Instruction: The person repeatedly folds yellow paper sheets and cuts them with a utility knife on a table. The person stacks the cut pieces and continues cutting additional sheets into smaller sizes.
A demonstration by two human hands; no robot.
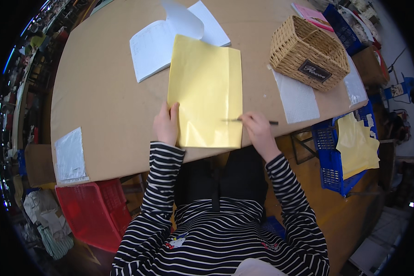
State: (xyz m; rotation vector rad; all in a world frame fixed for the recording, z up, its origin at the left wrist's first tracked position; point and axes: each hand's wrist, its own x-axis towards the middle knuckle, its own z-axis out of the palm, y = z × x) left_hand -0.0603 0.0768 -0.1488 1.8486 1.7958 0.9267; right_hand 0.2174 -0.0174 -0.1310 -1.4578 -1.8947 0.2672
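Note:
A shiny yellow sheet point(202, 87), with a folded strip along its right side, lies in front of me at the table's near edge. My left hand point(166, 124) grips its lower left edge, thumb on top. In my right hand point(258, 131) is a thin, dark, pen-like tool point(273, 123), held at the sheet's right edge. Its slim end points left over the yellow surface and is blurred; whether it touches the sheet I cannot tell. Beyond the sheet lies an open white notebook point(149, 48) with one page curled up; the sheet's top edge overlaps it.
A wicker basket point(285, 50) stands at the right on bubble wrap point(296, 99). Plastic packets point(70, 154) lie at the table's left corner. Below the edge are a red crate point(89, 211) and a blue crate point(329, 161) holding yellow sheets point(356, 145). A pink booklet point(313, 17) lies far right.

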